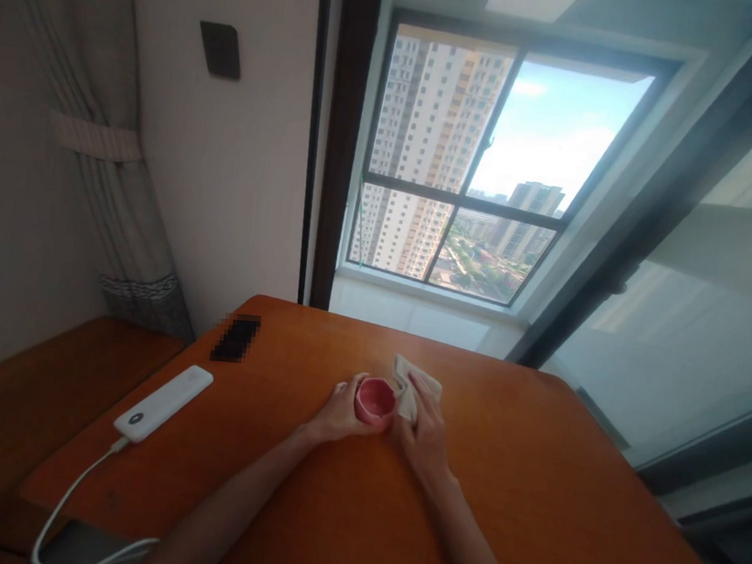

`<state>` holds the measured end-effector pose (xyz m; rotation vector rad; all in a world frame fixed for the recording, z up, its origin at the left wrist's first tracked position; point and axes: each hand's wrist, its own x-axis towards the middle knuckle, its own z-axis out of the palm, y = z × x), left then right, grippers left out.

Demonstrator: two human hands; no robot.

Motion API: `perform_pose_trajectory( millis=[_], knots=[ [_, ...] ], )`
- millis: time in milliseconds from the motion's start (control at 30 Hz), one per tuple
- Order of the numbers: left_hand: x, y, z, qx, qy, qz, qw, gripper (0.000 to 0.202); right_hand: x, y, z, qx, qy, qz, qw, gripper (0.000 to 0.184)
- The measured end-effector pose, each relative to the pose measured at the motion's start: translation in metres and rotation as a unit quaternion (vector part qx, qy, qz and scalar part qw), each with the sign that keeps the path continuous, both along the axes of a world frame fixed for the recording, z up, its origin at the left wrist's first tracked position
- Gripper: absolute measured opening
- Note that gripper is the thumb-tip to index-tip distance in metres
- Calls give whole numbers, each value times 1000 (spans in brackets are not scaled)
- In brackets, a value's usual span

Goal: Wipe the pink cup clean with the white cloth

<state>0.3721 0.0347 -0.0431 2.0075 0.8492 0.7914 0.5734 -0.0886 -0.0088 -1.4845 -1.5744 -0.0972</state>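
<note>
Left grip point(344, 411) wrapping around pink ceramic cup point(375, 400), steadying it with mouth showing; closed right grip point(425, 435) pressing white cloth point(414, 389) against cup's side, both grips above wooden counter point(517, 470).

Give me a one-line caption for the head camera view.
Left hand holds a pink cup, right hand a white cloth against it, at a wooden table.

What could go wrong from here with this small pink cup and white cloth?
The small round pink cup is held only by your left hand over the orange wooden table, so it might slip if the white cloth in your right hand pushes it. Your left forearm is also near the white cable, which could snag and drag the white power bank.
</note>
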Motion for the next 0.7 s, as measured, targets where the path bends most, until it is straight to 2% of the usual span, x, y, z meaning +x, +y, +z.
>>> perform_pose_trajectory(
  millis=[33,100,200,300,333,400,467,567,633,700],
  knots=[
    [1,0,0,6,-10,-13,1000,111,-8,4,-1,-31,-43,50,997,54],
    [3,0,2,10,-23,-32,999,109,-19,11,-4,-69,-103,99,987,50],
    [8,1,4,14,-43,-39,998,109,-23,16,-11,-73,-121,89,986,42],
    [14,0,5,61,-52,-54,995,110,-21,16,-17,-56,-84,55,993,31],
    [16,-1,6,81,-48,-68,993,114,-21,16,-20,-45,-56,38,997,28],
    [19,-5,5,107,-44,-94,989,126,-25,16,-24,-26,35,-4,999,34],
    [19,-9,5,127,-46,-96,986,129,-32,17,-28,-26,173,-50,983,47],
    [14,-13,5,193,-31,-88,977,112,-45,22,-28,-46,401,-75,912,50],
    [10,-14,5,243,-4,-105,964,102,-52,25,-28,-33,478,-61,876,46],
    [7,-13,5,268,14,-125,955,97,-57,28,-28,-31,523,-41,851,43]
  ],
)
